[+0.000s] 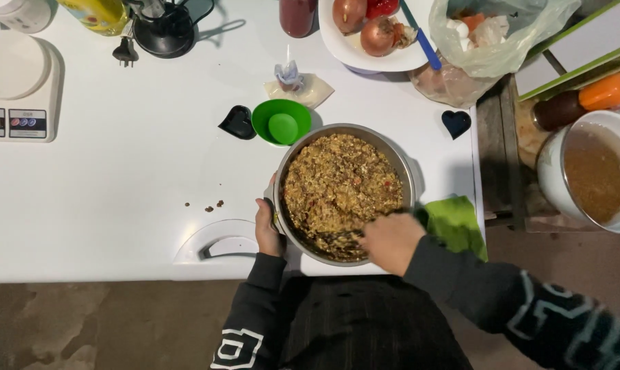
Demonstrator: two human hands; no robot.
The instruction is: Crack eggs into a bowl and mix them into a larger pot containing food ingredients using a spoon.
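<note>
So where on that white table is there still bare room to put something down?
The widest bare patch of the table lies between the kitchen scale on the left and the pot, with only a few crumbs. The far edge is crowded: plate of onions, plastic bag, green bowl. Right of the pot, a green cloth fills the corner.
</note>
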